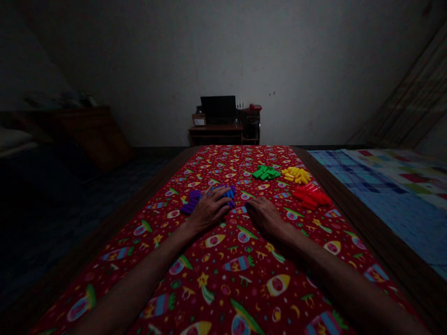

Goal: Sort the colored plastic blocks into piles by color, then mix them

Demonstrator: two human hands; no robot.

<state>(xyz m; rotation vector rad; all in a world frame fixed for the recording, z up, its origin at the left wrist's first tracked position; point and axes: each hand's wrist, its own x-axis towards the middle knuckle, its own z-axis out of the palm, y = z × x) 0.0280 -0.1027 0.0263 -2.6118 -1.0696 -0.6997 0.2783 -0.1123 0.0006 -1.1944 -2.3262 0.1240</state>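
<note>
My left hand (210, 207) lies palm down with its fingers stretched out over a pile of small blue pieces (230, 192), covering part of it. Purple pieces (190, 203) lie just left of that hand, close against the blue ones. To the right, my right hand (264, 214) rests on the patterned red cloth (220, 288), its fingers curled together and nothing showing in them. Beyond the right hand are separate piles of stubby tube-like pieces: green (266, 172), yellow (296, 175) and red (312, 196). What the pieces are, I cannot make out in the dim light.
The cloth covers a long surface with a dark brown border (345, 223). At the far wall stands a desk (216, 130) with a black monitor (219, 109). A blue checked sheet (380, 209) lies on the right, a wooden cabinet (91, 135) on the left.
</note>
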